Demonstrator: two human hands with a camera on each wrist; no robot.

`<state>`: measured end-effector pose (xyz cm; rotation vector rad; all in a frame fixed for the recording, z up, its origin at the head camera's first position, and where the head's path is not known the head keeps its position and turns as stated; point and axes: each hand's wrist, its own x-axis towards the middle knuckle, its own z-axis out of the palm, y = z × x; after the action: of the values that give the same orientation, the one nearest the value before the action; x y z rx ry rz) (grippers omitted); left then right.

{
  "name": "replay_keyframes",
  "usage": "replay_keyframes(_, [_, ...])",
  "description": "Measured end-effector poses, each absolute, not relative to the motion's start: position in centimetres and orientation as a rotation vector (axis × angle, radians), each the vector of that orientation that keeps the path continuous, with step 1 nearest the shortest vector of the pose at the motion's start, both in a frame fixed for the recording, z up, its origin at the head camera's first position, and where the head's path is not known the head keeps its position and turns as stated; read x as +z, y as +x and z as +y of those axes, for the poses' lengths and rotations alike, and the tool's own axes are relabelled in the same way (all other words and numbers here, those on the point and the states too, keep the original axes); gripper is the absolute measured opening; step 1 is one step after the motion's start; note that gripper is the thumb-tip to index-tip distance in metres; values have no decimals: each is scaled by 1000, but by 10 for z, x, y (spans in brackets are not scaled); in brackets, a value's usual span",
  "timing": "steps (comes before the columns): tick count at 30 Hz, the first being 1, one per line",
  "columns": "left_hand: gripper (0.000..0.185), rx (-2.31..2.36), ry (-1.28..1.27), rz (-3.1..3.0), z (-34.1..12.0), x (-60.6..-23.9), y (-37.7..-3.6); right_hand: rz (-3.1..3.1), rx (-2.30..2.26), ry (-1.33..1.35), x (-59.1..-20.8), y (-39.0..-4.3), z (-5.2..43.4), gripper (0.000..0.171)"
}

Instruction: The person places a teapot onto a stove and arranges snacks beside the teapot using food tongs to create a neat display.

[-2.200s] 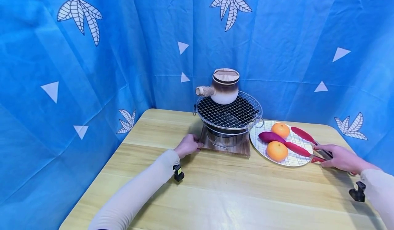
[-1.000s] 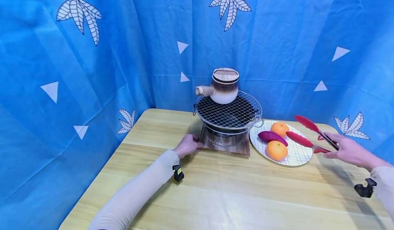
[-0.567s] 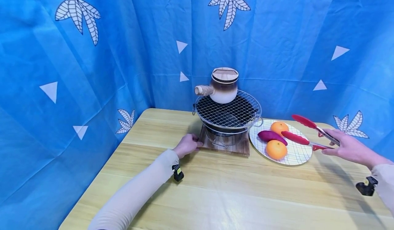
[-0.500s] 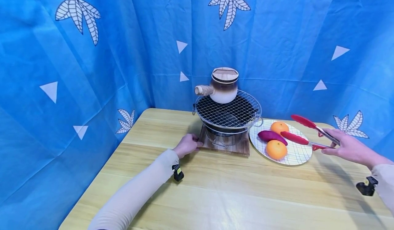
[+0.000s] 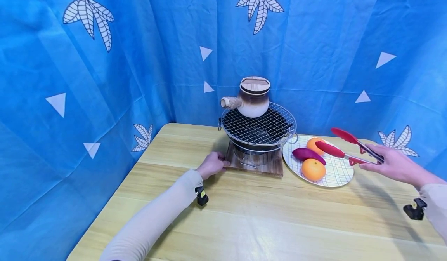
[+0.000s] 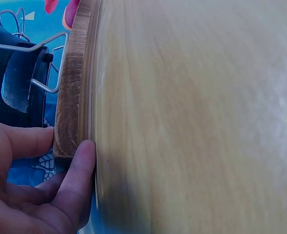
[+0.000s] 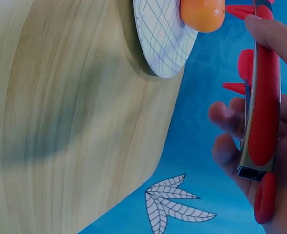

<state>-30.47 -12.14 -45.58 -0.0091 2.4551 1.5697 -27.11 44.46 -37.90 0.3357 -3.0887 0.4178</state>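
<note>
My left hand (image 5: 213, 164) rests on the table and grips the near left corner of the wooden board (image 5: 270, 169) under the wire-mesh grill (image 5: 259, 124). In the left wrist view the thumb and a finger of the left hand (image 6: 68, 144) pinch that wooden board (image 6: 72, 87). A clay pot (image 5: 253, 98) with a wooden lid stands at the grill's back. My right hand (image 5: 385, 163) holds red tongs (image 5: 340, 144), jaws apart, tips over the far orange (image 5: 313, 144) on the white plate (image 5: 336, 173). The right wrist view shows the tongs (image 7: 263, 112) in my right hand (image 7: 246, 122).
The plate also holds a purple sweet potato (image 5: 309, 155) and a nearer orange (image 5: 313, 169), which shows as an orange (image 7: 202, 13) on the plate (image 7: 163, 44) in the right wrist view. Blue cloth walls close in the table's back and sides. Bare wooden tabletop (image 5: 265, 218) lies in front.
My right hand has lifted the tongs off the plate and swung their open tips left, over the far orange. The left hand has stayed on the board's corner.
</note>
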Motion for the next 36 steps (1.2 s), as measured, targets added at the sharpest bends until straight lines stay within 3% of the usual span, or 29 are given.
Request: replay_keyframes(36, [43,1599,11,2458,-121,-459,-304,-3140,429,393,-389,-287,436,101])
